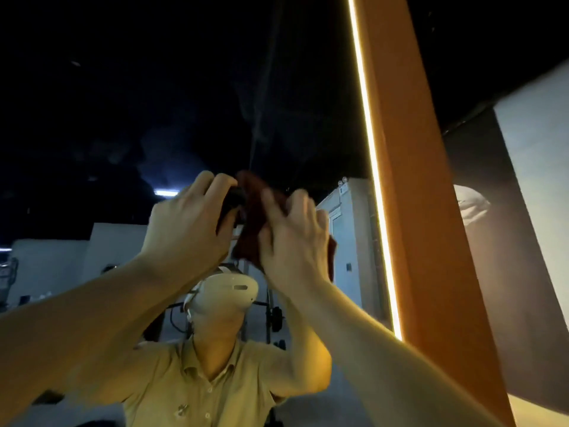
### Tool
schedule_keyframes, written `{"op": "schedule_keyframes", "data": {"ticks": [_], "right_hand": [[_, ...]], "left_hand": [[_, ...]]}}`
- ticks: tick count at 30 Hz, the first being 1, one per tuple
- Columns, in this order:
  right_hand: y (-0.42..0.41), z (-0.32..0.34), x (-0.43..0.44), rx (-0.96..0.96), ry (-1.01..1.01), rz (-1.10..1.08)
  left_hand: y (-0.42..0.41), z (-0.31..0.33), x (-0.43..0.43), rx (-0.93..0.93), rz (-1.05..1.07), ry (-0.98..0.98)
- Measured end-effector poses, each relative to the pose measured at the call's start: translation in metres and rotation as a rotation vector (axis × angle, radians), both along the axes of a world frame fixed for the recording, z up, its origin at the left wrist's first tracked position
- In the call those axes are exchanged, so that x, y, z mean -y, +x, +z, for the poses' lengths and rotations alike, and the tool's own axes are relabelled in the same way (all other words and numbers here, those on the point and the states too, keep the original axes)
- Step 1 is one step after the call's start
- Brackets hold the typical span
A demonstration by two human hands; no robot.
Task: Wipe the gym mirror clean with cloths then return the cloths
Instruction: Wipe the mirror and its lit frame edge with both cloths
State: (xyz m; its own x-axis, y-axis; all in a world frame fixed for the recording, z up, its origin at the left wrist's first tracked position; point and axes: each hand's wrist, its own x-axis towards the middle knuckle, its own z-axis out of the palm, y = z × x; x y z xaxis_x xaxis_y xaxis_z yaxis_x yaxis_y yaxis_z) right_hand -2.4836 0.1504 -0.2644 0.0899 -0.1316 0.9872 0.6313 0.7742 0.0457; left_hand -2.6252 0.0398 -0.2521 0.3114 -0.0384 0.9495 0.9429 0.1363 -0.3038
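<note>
Both of our hands were raised overhead in front of the mirror [117, 124], close together and with only the cloth between them. The dark red cloth [251, 220] was bunched up at the glass, above the reflection of our headset [229, 295] and tan shirt [197, 383]. Its long axis ran roughly up and down: the top end pointed towards the dark upper part of the mirror and the bottom end hung down between our wrists. Our left hand [187, 223] had its fingers curled around the cloth's upper left edge. Something dark showed under those fingertips, but we could not tell what it was. Our right hand [294, 241], blurred, had its fingers bent over the cloth's right side, and a flap of cloth stuck out past its far edge. To the right a lit light strip [374, 180] ran steeply upward along an orange frame [415, 211], leaning left towards the top.
</note>
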Motion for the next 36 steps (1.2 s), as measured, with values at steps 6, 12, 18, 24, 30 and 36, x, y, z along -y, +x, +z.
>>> {"op": "schedule_keyframes", "data": {"ticks": [6, 12, 18, 24, 30, 36], "right_hand": [[0.088, 0.099, -0.038, 0.106, -0.011, 0.1], [0.02, 0.115, -0.024, -0.257, -0.072, -0.072], [0.009, 0.132, -0.014, 0.234, 0.257, -0.101], [0.104, 0.223, -0.068, -0.13, -0.159, -0.116], [-0.016, 0.182, 0.004, 0.102, 0.024, 0.03], [0.091, 0.253, -0.063, 0.076, 0.059, -0.129]], "left_hand": [[-0.002, 0.013, -0.003, -0.115, 0.104, -0.043], [0.0, 0.074, 0.0, -0.127, 0.068, -0.023], [0.002, 0.172, 0.019, -0.028, 0.022, 0.02], [-0.013, 0.228, 0.026, -0.055, 0.173, -0.102], [-0.019, 0.266, 0.03, 0.04, 0.044, -0.156], [-0.028, 0.271, 0.034, -0.094, 0.081, -0.238]]}}
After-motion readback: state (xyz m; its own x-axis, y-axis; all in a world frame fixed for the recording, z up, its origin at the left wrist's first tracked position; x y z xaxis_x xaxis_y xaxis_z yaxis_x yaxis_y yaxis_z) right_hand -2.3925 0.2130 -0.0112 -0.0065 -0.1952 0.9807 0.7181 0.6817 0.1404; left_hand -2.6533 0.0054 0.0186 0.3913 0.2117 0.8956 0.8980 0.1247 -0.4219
